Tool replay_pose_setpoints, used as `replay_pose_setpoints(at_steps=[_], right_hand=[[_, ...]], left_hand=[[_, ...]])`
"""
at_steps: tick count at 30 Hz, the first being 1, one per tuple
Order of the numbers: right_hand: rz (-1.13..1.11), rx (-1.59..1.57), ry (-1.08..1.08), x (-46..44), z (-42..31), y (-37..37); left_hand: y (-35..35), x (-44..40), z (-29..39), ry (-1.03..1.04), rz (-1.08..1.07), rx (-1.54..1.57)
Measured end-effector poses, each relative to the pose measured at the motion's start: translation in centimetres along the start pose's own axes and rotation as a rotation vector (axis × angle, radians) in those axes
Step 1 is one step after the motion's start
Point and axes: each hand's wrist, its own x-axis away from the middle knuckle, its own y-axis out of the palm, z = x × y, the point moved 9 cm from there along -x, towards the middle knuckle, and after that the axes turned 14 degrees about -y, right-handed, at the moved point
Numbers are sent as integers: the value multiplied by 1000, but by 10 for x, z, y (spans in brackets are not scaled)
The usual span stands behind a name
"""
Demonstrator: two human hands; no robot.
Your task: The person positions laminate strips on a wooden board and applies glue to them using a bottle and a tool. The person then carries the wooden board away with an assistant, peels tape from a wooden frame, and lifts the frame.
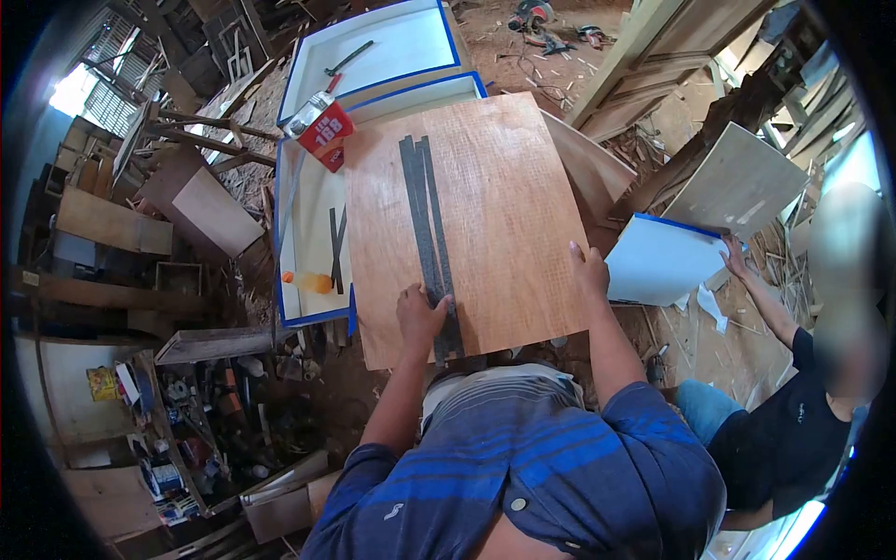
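Observation:
A large reddish-brown wooden board (509, 205) lies tilted in front of me, over a white tray-like panel with blue edges (291, 238). Dark strips (420, 210) run lengthwise along the board. My left hand (422, 313) rests at the board's lower left, its thumb and fingers closed on the lower part of the strips. My right hand (590, 271) grips the board's right edge, with the thumb on top and the other fingers partly hidden. A red and silver can (327, 133) stands by the board's upper left corner.
At the right, a person in a dark shirt (779, 439) holds a white blue-edged panel (663, 261). An orange-capped bottle (313, 282) and a hammer-like tool (350, 58) lie on the white panels. Cluttered shelves (177, 429) are at lower left, power tools (532, 17) at the top.

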Motion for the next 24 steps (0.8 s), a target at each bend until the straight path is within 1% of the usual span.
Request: replay_pose_setpoints(at_steps=[3, 7, 9, 12, 13, 14, 16, 19, 21, 24], right_hand=[[3, 22, -8, -2, 1, 0], [10, 60, 10, -1, -1, -1], [23, 11, 3, 0, -5, 0], [86, -67, -36, 6, -8, -4], [122, -86, -46, 7, -7, -10], [107, -77, -33, 8, -5, -11], [83, -56, -15, 5, -1, -11], [42, -67, -5, 2, -4, -12], [5, -127, 20, 4, -8, -14], [0, -76, 11, 2, -6, -12]], left_hand=[[9, -6, 19, -96, 16, -37], [12, -16, 23, -226, -34, -24], [8, -18, 22, -289, -53, 0], [10, -23, 21, -286, -105, -6], [19, -26, 16, -256, -73, 12], [25, -29, 5, -231, -40, 29], [29, -31, -3, -320, -109, 133], [29, -34, -12, -417, -148, 134], [28, -33, -12, -428, -143, 159], [34, -39, -14, -432, -154, 168]])
